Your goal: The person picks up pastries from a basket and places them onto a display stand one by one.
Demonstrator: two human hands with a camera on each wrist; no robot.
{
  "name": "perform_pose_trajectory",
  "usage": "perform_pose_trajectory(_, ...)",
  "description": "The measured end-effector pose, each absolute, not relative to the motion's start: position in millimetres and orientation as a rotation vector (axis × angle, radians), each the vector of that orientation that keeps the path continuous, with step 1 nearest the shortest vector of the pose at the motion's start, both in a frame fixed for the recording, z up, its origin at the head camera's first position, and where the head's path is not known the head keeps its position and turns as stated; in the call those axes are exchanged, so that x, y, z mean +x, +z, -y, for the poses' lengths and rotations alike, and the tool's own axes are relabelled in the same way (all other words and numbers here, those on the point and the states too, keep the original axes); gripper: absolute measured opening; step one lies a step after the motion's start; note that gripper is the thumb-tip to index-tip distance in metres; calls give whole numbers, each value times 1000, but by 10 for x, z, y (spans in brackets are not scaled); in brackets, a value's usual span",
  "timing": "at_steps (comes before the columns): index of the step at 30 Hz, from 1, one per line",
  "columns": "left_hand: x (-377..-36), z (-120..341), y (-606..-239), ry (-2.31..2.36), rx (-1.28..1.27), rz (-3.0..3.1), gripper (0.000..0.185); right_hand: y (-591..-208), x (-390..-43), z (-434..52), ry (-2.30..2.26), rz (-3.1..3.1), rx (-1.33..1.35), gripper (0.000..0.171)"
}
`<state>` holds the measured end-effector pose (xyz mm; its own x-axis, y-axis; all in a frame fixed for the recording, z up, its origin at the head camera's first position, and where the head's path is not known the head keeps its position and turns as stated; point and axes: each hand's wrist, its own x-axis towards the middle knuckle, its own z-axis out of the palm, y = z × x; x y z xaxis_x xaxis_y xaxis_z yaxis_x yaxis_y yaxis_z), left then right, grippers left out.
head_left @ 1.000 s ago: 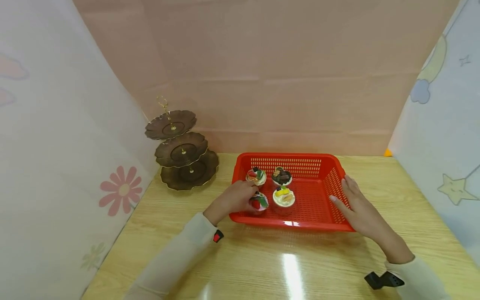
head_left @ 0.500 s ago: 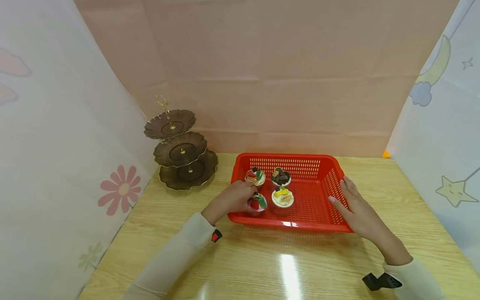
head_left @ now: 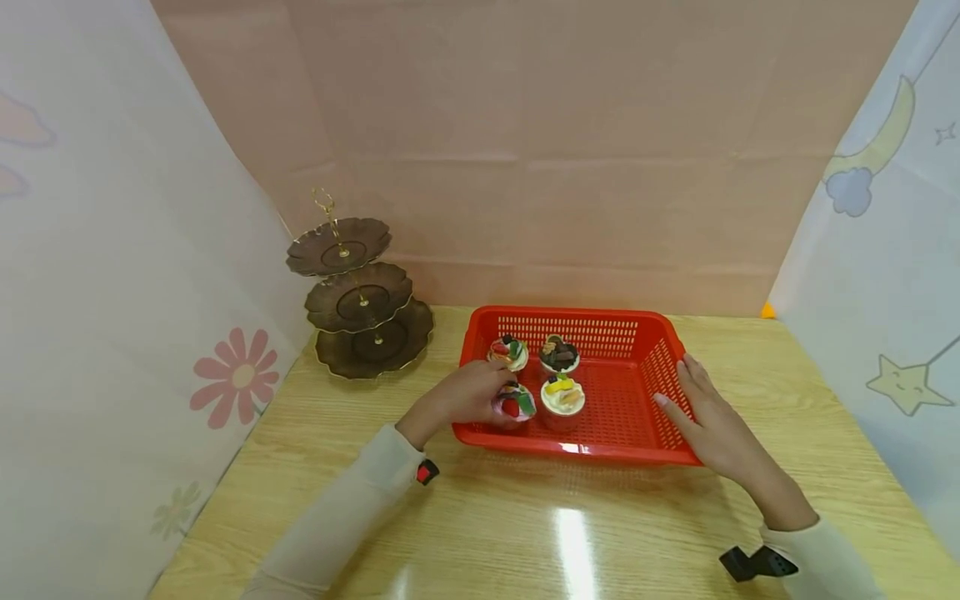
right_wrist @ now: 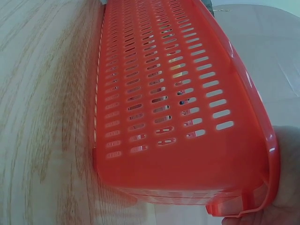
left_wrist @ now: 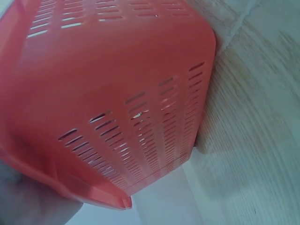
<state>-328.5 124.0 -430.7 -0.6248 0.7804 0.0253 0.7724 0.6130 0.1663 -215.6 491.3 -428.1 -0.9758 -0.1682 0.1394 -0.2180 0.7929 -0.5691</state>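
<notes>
Red basket [head_left: 622,400] sits on the wooden table [head_left: 525,517]; your right hand [head_left: 708,421] lies flat-fingered against its right rim, steadying it, while your left hand [head_left: 467,396] curls around the strawberry cupcake [head_left: 514,403] at the front-left corner inside.

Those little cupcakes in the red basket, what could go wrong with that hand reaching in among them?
The left hand curls round the strawberry-topped cupcake, which sits close to the other cupcakes; lifting it carelessly might knock a neighbour over. Its fingers are near the frosting and could smear it. The right hand only rests flat on the red basket rim, so the basket could slide on the glossy table.
</notes>
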Motion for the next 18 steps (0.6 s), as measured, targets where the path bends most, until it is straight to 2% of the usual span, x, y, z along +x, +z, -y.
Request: perform_pose_trajectory(18, -3320, -1135, -4278, 748, 1145, -2644, 71, -4271, -2163, -4900, 929, 2896, 306, 79)
